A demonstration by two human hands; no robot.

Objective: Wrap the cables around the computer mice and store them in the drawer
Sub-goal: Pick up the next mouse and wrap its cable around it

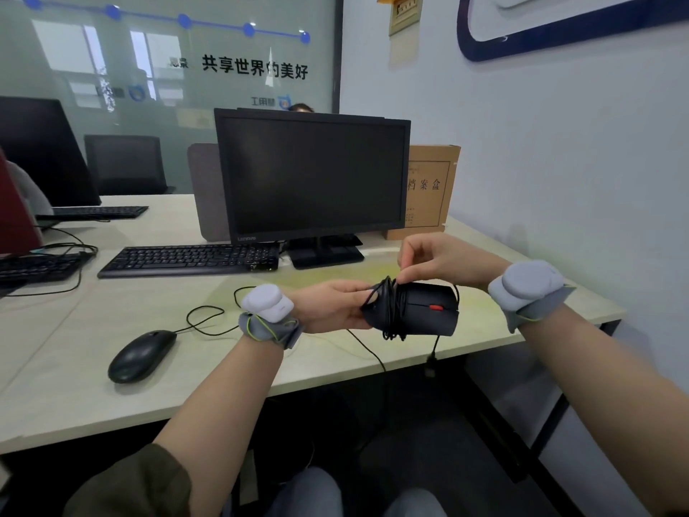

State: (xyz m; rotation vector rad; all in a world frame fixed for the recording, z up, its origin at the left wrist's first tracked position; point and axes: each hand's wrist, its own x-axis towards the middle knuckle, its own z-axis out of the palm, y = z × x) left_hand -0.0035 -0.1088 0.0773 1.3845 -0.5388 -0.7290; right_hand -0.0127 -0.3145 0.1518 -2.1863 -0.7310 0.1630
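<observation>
My left hand (pixel 332 307) grips the rear end of a black mouse with a red scroll wheel (pixel 428 309), held above the desk's front edge. Several turns of its black cable (pixel 391 311) wrap round its middle. My right hand (pixel 440 261) pinches the cable just above the mouse. The cable's loose tail and USB plug (pixel 431 363) hang below the mouse. A second black mouse (pixel 141 354) lies on the desk (pixel 93 397) to the left, its thin cable (pixel 203 322) looping unwrapped behind it. No drawer is in view.
A black monitor (pixel 313 177) and keyboard (pixel 190 259) stand behind my hands. A brown file box (pixel 428 188) leans by the right wall. More keyboards and a monitor sit at the far left. My knees show under the desk.
</observation>
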